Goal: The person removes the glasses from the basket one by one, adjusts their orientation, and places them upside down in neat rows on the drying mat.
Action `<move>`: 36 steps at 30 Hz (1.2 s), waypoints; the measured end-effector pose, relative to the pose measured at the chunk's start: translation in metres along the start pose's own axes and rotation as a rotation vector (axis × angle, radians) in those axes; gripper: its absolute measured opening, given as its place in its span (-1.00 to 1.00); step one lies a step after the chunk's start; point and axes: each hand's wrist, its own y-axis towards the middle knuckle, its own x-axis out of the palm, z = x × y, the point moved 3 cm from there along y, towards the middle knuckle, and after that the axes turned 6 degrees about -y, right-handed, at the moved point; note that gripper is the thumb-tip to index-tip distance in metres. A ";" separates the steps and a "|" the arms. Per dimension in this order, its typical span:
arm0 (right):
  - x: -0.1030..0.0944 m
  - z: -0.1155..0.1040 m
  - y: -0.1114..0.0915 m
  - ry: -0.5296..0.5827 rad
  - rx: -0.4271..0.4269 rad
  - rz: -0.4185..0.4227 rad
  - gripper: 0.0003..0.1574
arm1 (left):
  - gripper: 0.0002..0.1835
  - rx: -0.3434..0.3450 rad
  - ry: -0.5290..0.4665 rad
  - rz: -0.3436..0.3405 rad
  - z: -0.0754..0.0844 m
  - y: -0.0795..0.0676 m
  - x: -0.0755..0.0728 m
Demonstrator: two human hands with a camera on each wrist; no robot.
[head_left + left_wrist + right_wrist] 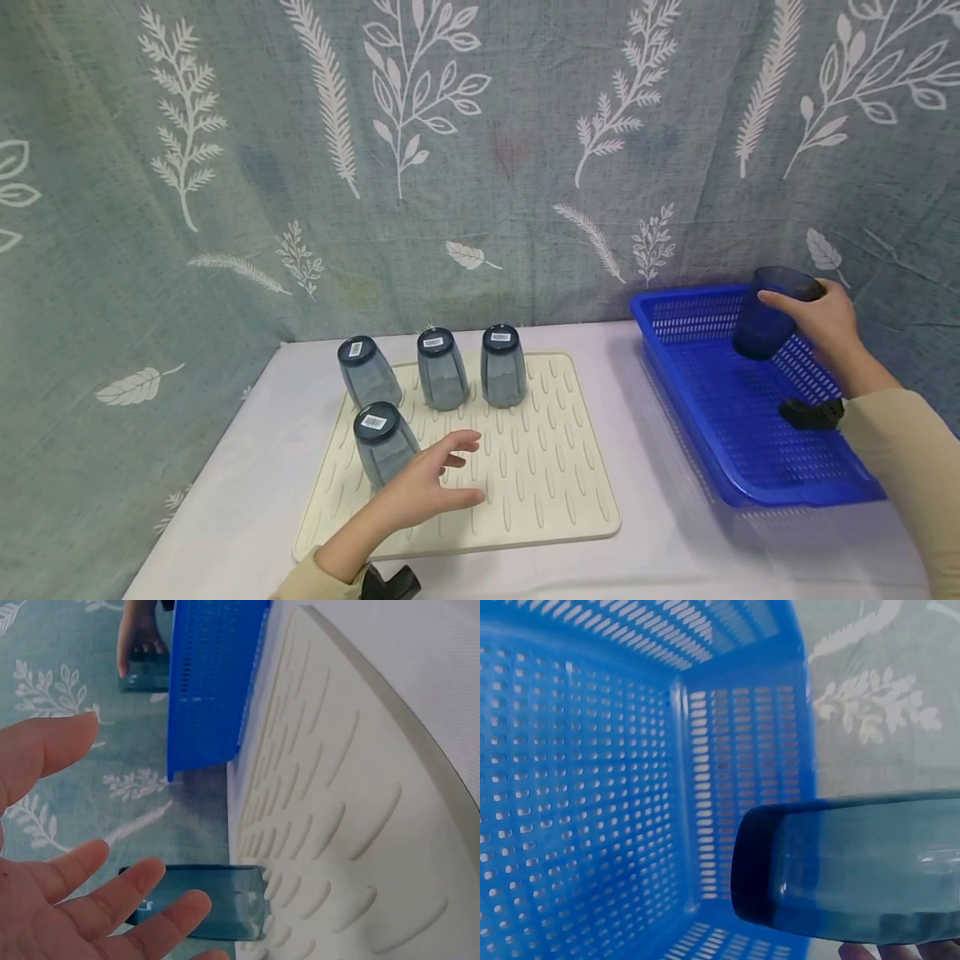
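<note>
My right hand [828, 325] grips a dark blue drinking glass [767, 321] near its rim, above the back of the blue plastic basket [690, 417]. In the right wrist view the thick base of that glass [757, 862] points toward the basket, and only fingertips show at the lower edge. My left hand [427, 487] hovers over the cream ridged drying mat [540, 467], fingers loosely bent, thumb apart, nothing held. Just behind it a tinted glass [382, 442] stands upside down. Three more upturned glasses line the mat's back: left [369, 371], middle [442, 371] and right [503, 367].
A white cloth [225, 500] covers the table under mat and basket. Behind hangs a grey-green curtain [480, 208] with white leaf prints, close to the basket's back edge. Black camera straps [810, 414] sit on both wrists.
</note>
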 end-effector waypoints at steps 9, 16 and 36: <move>-0.002 -0.019 -0.017 -0.028 -0.087 -0.013 0.27 | -0.20 -0.015 0.061 0.036 -0.002 0.002 0.002; -0.004 -0.033 -0.028 -0.068 -0.163 -0.013 0.23 | -0.20 -0.005 0.109 0.053 0.002 0.004 0.002; 0.013 -0.079 -0.079 -0.070 -0.382 -0.092 -0.03 | -0.21 -0.018 0.114 0.060 0.010 0.018 0.003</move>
